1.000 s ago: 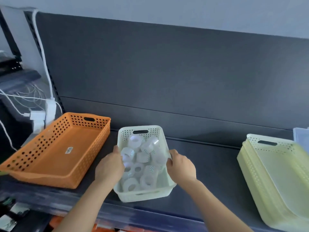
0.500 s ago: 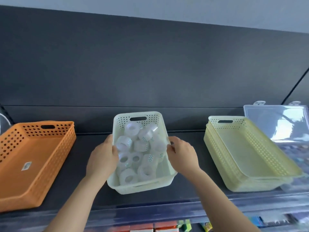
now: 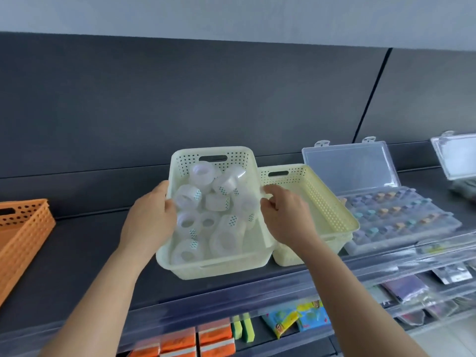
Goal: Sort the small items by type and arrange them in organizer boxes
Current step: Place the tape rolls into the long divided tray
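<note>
A pale green perforated basket (image 3: pixel 213 264) holds several rolls of clear tape (image 3: pixel 221 185). My left hand (image 3: pixel 149 222) grips its left rim and my right hand (image 3: pixel 286 217) grips its right rim. The basket sits at the middle of the dark shelf (image 3: pixel 77 253), its right side touching or overlapping a stack of pale yellow baskets (image 3: pixel 329 210). An orange basket (image 3: pixel 23 233), with nothing in it that I can see, stands at the far left.
A clear compartment box (image 3: pixel 401 220) with small coloured items lies right of the yellow stack, its lid (image 3: pixel 347 166) raised. Another clear box (image 3: pixel 456 155) is at the far right. Packaged goods (image 3: pixel 296 320) fill the lower shelves beneath a clear front rail.
The tape basket has moved right along the shelf, from beside the orange basket to against the yellow stack. Both hands kept hold of its rims.
</note>
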`<state>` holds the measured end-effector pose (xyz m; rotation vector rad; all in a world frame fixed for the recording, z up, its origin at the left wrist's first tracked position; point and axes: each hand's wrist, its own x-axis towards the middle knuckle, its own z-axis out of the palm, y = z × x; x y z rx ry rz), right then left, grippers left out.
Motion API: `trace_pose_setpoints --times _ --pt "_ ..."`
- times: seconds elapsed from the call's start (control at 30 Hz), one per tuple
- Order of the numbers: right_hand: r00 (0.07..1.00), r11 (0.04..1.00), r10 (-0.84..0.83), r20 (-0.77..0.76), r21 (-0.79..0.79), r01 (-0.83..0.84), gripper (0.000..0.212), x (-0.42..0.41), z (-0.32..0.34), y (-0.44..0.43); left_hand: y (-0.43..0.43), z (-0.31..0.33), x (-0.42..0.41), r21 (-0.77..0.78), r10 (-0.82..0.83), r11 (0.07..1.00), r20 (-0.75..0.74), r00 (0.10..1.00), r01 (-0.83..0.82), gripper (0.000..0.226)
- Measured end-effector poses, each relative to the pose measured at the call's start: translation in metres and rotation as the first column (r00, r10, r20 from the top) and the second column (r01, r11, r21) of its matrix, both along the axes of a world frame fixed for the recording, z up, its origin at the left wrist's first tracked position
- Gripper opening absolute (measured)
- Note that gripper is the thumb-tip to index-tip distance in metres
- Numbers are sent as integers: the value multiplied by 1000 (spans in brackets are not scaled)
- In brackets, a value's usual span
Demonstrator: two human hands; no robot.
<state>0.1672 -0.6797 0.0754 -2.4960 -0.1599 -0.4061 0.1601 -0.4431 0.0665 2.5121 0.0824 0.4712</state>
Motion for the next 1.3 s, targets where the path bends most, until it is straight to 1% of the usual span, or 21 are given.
trace_pose_setpoints --times 0.1,0.2,0.3,0.4,0.5,0.63,0.7,0.87,0.93,0.97,1.07,1.2,1.3 --pt "1000 1000 -5 18 18 4 37 -9 10 -41 -37 13 -6 17 -12 1000 24 1000 12 21" --pt "999 1000 -20 32 15 20 39 -19 16 -82 -77 22 -12 12 -35 999 44 998 34 22" --pt "998 999 -41 55 18 40 37 -32 19 -123 -119 24 -19 7 -60 998 46 997 60 24" --pt "996 997 -75 41 17 75 33 -46 18 -164 -163 22 -23 2 -90 996 48 995 90 22" --pt "991 991 -132 38 -1 132 31 -57 15 -205 -205 18 -24 -13 -122 992 35 992 123 22" --pt "976 976 -220 8 -10 220 30 -65 13 -258 -263 19 -19 -19 -181 983 21 983 181 17" --pt "965 965 -262 1 -11 262 27 -67 12 -284 -292 20 -13 2 -218 976 40 975 218 19" --pt "921 921 -390 6 7 390 26 -67 8 -352 -368 18 14 20 -342 940 59 938 341 13" --pt "901 901 -434 6 -7 434 25 -64 6 -383 -402 15 30 14 -391 920 64 918 391 21" --pt "891 891 -454 8 -13 454 21 -61 5 -398 -419 13 37 10 -418 908 61 906 418 25" --pt "859 859 -511 25 -23 511 15 -52 2 -444 -473 8 62 8 -479 878 61 876 479 30" --pt "823 823 -568 2 -18 568 18 -41 3 -500 -540 2 94 19 -526 851 45 850 525 23" --pt "785 785 -619 -12 -16 619 25 -29 4 -548 -597 0 116 -12 -583 812 36 812 583 18"
